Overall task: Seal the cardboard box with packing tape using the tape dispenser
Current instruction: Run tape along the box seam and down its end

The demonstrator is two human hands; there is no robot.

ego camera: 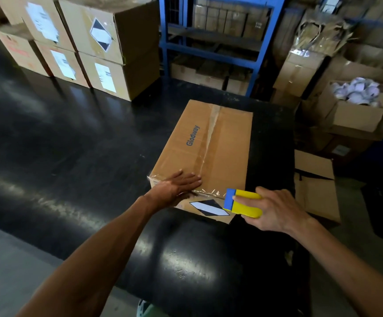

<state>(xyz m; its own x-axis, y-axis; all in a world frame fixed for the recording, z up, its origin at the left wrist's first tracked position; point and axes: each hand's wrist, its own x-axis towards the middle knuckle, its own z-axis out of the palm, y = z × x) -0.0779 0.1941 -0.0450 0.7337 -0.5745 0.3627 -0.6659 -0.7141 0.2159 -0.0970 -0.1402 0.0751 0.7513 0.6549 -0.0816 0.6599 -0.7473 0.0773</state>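
Observation:
A brown cardboard box (220,143) printed "Glodway" lies on the black table (71,145), its flaps closed. Clear packing tape (209,143) runs along the centre seam, and more shiny tape lies along the near top edge. My left hand (179,185) rests flat, fingers spread, on the near left corner of the box top, over the tape. My right hand (275,208) grips a yellow and blue tape dispenser (242,203) at the box's near right corner, its blue end touching the near edge. A black and white diamond label (209,208) is on the front face.
Stacked labelled cartons (83,42) stand at the back left of the table. Blue shelving (211,42) holds boxes behind. An open carton of white items (357,104) and flattened cardboard (314,186) are on the right, beyond the table edge.

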